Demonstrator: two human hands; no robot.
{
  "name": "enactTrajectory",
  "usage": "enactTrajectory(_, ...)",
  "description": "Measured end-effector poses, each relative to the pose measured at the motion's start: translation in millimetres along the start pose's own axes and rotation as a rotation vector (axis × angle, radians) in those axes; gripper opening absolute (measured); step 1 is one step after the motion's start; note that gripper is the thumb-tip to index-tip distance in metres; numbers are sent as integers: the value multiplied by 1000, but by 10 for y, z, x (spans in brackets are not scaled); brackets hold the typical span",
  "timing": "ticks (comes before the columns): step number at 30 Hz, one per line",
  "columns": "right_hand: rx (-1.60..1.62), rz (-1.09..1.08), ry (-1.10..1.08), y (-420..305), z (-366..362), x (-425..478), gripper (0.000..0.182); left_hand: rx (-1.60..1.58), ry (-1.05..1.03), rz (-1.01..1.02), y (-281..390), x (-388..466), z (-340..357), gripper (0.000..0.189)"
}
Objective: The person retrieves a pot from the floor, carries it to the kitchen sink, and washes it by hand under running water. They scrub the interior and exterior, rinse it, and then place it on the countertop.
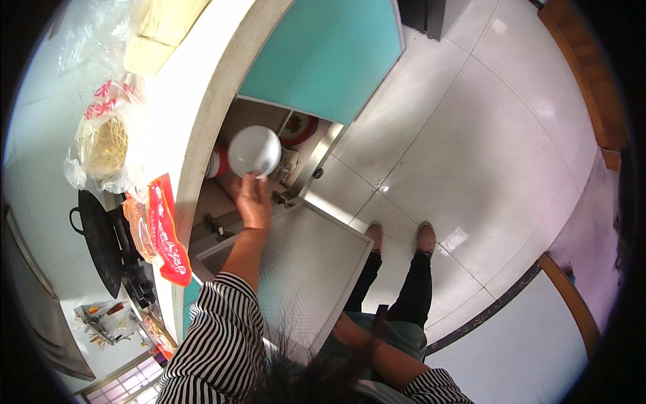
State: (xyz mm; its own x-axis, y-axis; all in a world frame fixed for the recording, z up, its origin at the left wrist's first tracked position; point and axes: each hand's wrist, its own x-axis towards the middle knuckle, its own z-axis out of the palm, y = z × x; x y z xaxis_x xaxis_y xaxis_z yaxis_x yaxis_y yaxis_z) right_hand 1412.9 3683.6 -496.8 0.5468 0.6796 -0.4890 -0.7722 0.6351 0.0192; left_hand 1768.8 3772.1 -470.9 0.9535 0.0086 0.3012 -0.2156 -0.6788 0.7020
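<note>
My left hand (251, 206) grips the rim of a round white bowl (252, 151), held at the opening of a low cabinet under the counter. Behind the bowl, the cabinet holds a red-rimmed dish with a printed pattern (299, 129) and a red and white container (217, 160), partly covered by the bowl. My right hand (346, 329) is low by the near edge of an open cabinet door with a textured silvery face (303, 262). The door and loose hair hide part of that hand, so its fingers cannot be made out.
A second, turquoise cabinet door (323, 55) stands open beyond the bowl. On the white counter (202, 60) are a red food packet (169, 232), a plastic bag of yellowish food (103, 146) and a black wok (98, 247). Pale floor tiles (454, 151) lie to the right.
</note>
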Motion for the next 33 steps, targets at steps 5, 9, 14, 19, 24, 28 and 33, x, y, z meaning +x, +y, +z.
enactTrajectory(5, 50, -144, 86, -181, -184, 100, 32, 218, -471, 299, 1261, -106, 99, 18)
enactTrajectory(9, 110, -370, 132, -790, -18, 98, 21, 124, -624, 498, 2177, -57, -119, 25)
enactTrajectory(14, 203, -622, 77, -1917, 720, -68, 41, 39, -649, 546, 2746, -168, -713, 28)
enactTrajectory(19, 37, -688, -257, -2413, 890, 59, 52, -107, -634, 416, 2808, -398, -1274, 30)
enactTrajectory(24, -632, -679, 301, -2980, 652, 821, 63, -149, -537, 260, 2491, -729, -1760, 32)
enactTrajectory(28, -734, -702, 122, -3360, 375, 1440, 67, -84, -533, 165, 2052, -826, -1934, 25)
enactTrajectory(33, -121, -683, -33, -3557, 903, 1770, 64, -73, -445, 88, 1791, -927, -2137, 25)
